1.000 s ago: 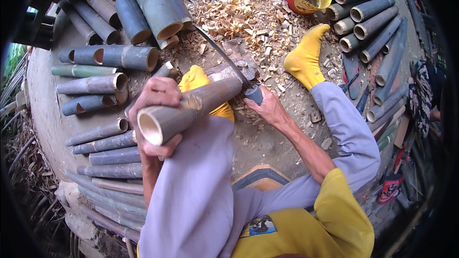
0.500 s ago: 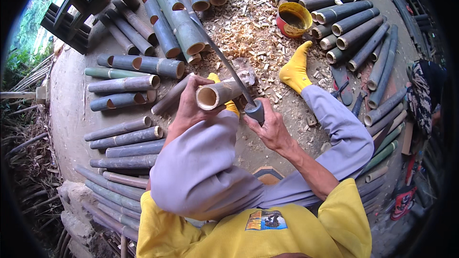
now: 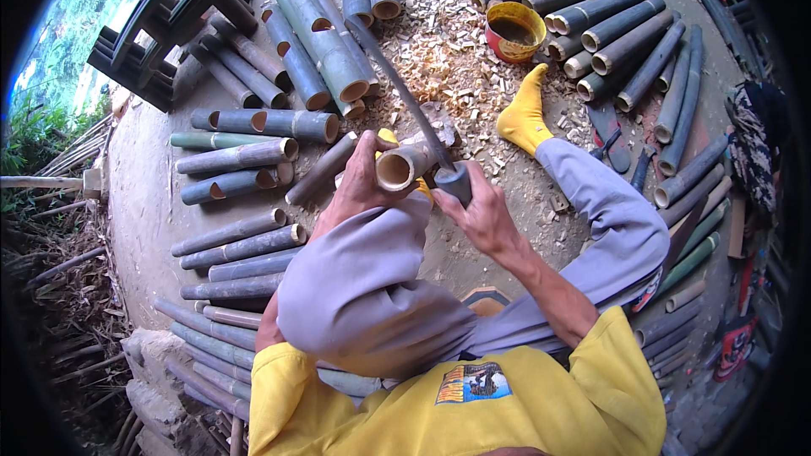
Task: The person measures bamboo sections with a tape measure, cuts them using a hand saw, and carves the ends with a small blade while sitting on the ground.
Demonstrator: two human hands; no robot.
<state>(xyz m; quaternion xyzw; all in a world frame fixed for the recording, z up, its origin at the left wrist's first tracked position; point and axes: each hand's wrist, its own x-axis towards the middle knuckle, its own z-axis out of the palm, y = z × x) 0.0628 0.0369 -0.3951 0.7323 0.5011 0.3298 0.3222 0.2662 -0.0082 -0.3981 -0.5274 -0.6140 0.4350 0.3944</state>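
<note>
My left hand (image 3: pixel 360 176) is wrapped round a short bamboo tube (image 3: pixel 417 156), whose cut, hollow end points toward me above my bent left knee. In my right hand (image 3: pixel 488 213) is the dark rounded handle of a long-bladed knife (image 3: pixel 397 80). Its blade slants away to the far left and crosses the tube's far part, seemingly against its side; the exact contact is hard to make out. A wooden block (image 3: pixel 438 121) lies just beyond the tube, partly hidden by the blade.
Bamboo tubes (image 3: pixel 317 38), some notched, lie in rows on the left; more tubes (image 3: pixel 625 42) are stacked far right. A red and yellow bucket (image 3: pixel 514 31) stands beside pale wood chips (image 3: pixel 448 51). Sheathed-looking blades (image 3: pixel 610 139) lie right of my yellow-socked foot (image 3: pixel 524 112).
The view has shifted slightly, moving the left-hand scene rightward. The bamboo tube's near end sits closer to the knife handle. Both grips stay the same.
</note>
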